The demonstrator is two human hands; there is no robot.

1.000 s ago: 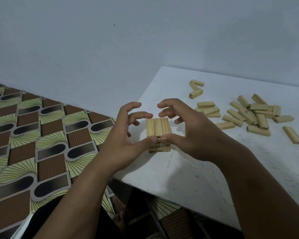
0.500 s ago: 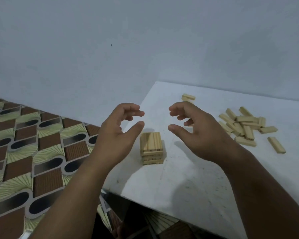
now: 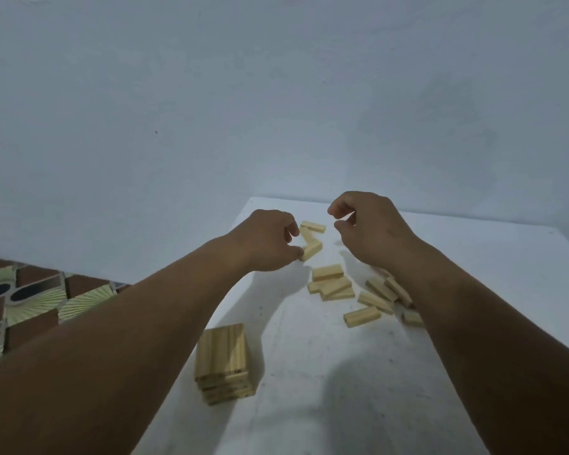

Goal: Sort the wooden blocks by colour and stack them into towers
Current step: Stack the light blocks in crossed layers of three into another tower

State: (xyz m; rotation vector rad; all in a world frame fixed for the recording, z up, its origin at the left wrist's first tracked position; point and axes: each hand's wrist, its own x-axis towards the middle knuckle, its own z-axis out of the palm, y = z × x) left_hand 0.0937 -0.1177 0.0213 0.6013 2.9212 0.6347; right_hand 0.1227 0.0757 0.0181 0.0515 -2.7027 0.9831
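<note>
A short tower (image 3: 224, 360) of pale wooden blocks, three per layer, stands near the table's left front edge. Both hands are stretched past it toward the loose blocks. My left hand (image 3: 269, 242) hovers low with curled fingers, its thumb tip touching the near end of a loose block (image 3: 312, 250); two more blocks (image 3: 313, 226) lie just behind that one. My right hand (image 3: 372, 226) hangs above the table with fingers bent and slightly apart, holding nothing. A scattered pile of loose blocks (image 3: 334, 285) lies below and between the hands, partly hidden by my right forearm.
The white table (image 3: 309, 372) meets a plain pale wall at the back. Its left edge drops to a patterned floor (image 3: 30, 300). One loose block (image 3: 362, 316) lies alone on the tabletop, right of the tower.
Both hands have let go of the tower and reached forward to the loose blocks. The view has tilted up, so the tower now sits lower in the frame.
</note>
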